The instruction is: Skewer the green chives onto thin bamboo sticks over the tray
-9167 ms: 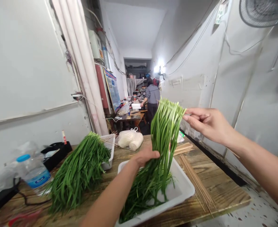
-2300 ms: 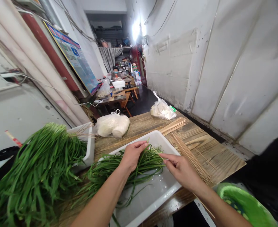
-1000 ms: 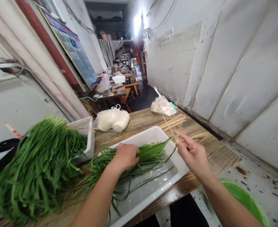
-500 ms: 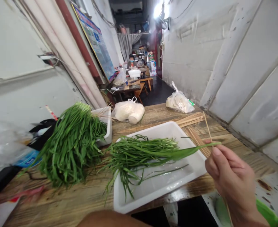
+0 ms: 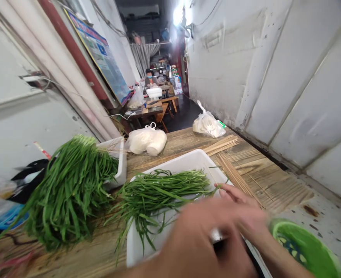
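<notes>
My right hand [image 5: 241, 202] is over the right edge of a white tray [image 5: 201, 153]. Its fingertips pinch the end of a green garlic chive [image 5: 217, 186], and a faint thin line like a bamboo skewer rises beside them. In front of it, my left hand [image 5: 208, 235] is smeared by motion and covers part of the tray and of my right hand; its fingers look bent, but whether they hold anything is unclear. A bunch of garlic chives [image 5: 164, 189] lies in the tray, leaf ends hanging over its left side.
A big heap of garlic chives [image 5: 69, 189] leans on a second white tray [image 5: 122, 160] at left. Bamboo skewers [image 5: 237, 177] lie right of the tray. Two knotted bags, one of pale food [image 5: 147, 141] and another [image 5: 208, 125], stand behind. A green bucket [image 5: 312, 247] is at lower right.
My left hand has come in from the bottom toward my right hand. The right hand has moved left and slightly down with the chive. The view has turned right, showing more bucket.
</notes>
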{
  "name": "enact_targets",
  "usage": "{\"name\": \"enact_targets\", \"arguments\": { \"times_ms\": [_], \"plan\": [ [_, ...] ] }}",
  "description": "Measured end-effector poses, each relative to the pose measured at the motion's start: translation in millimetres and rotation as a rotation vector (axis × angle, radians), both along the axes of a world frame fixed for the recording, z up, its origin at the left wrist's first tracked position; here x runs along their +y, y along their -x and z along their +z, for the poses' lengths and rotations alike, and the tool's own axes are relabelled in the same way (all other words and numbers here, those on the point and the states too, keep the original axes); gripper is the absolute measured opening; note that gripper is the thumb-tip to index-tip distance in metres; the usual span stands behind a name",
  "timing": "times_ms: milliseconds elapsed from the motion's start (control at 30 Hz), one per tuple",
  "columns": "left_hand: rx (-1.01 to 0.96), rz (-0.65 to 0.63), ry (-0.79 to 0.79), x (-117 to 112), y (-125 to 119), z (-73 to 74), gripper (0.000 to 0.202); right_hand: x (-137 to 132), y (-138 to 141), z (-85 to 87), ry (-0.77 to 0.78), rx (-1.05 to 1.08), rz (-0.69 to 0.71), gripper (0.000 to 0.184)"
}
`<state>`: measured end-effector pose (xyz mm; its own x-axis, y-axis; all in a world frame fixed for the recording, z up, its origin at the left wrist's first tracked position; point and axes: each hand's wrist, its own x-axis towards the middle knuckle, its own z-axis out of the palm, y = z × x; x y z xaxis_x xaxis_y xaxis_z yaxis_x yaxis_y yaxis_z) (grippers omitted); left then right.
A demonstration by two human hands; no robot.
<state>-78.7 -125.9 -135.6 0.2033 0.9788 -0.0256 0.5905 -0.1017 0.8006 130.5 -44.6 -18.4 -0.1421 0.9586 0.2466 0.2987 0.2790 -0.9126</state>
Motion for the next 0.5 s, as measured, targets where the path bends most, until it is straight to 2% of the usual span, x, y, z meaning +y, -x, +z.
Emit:
{"name": "enact_targets", "arguments": {
  "times_ms": [67, 100, 133, 167, 200, 233, 400, 500],
  "plan": [
    [0.149, 0.057, -0.008, 69, 2, 76.6, 0.023, 1, -1, 2.8, 0.034, 0.041, 0.020, 0.030],
    [0.246, 0.110, -0.051, 93, 2, 108.3, 0.021, 1, -1, 3.9, 0.041, 0.050, 0.021, 0.031],
    [0.345, 0.166, -0.106, 111, 2, 132.7, 0.021, 1, -1, 4.8, 0.043, 0.054, 0.018, 0.031],
    [0.444, 0.195, -0.130, 123, 3, 148.5, 0.020, 1, -1, 5.4, 0.042, 0.057, 0.013, 0.030],
    [0.516, 0.198, -0.117, 129, 3, 156.0, 0.019, 1, -1, 5.9, 0.044, 0.058, 0.015, 0.030],
    [0.557, 0.195, -0.106, 133, 4, 156.4, 0.018, 2, -1, 6.3, 0.049, 0.059, 0.021, 0.030],
    [0.505, 0.154, -0.046, 132, 5, 123.2, 0.017, 3, -1, 8.3, 0.089, 0.079, 0.063, 0.031],
    [0.406, 0.175, -0.104, 134, 5, 120.1, 0.015, 3, -1, 9.4, 0.104, 0.091, 0.087, 0.029]
  ]
}}
